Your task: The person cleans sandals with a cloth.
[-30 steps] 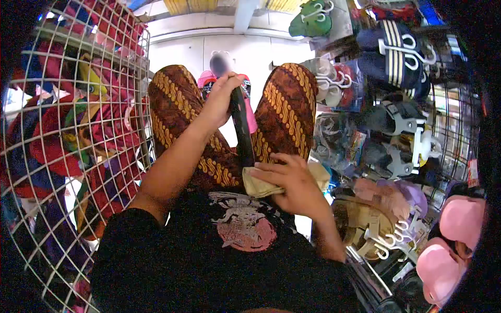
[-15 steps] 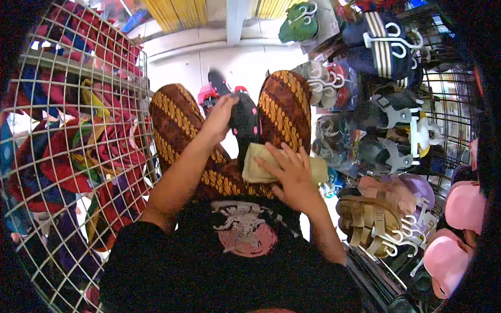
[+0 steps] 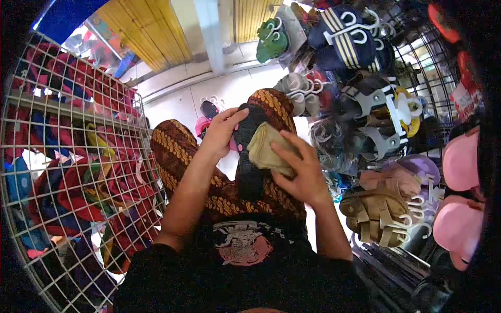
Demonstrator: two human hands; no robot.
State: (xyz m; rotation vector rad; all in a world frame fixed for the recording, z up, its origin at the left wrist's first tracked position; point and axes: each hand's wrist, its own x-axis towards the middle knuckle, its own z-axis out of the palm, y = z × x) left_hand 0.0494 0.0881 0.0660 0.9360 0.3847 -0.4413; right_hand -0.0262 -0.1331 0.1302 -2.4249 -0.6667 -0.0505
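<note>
Between my knees, a black sandal (image 3: 252, 117) with pink patches along its edge stands lengthwise, its dark sole side towards me. My left hand (image 3: 219, 134) grips its left edge, thumb across the upper end. A folded khaki cloth (image 3: 267, 150) is in my right hand (image 3: 301, 172), with the fingers bent over its right side. The cloth overlaps the middle of the sandal and appears to press on it. Part of the sandal is hidden behind the cloth.
A wire mesh rack (image 3: 78, 177) of colourful footwear rises close on my left. To the right hang brown sandals (image 3: 373, 214), pink footwear (image 3: 459, 161) and navy striped slides (image 3: 342, 44). Black footwear with white hangers (image 3: 210, 108) lies on the tiled floor ahead.
My right hand has lifted the cloth from beside my right thigh up onto the sandal, its fingers now curled. The sandal has turned, showing less pink. The view has shifted.
</note>
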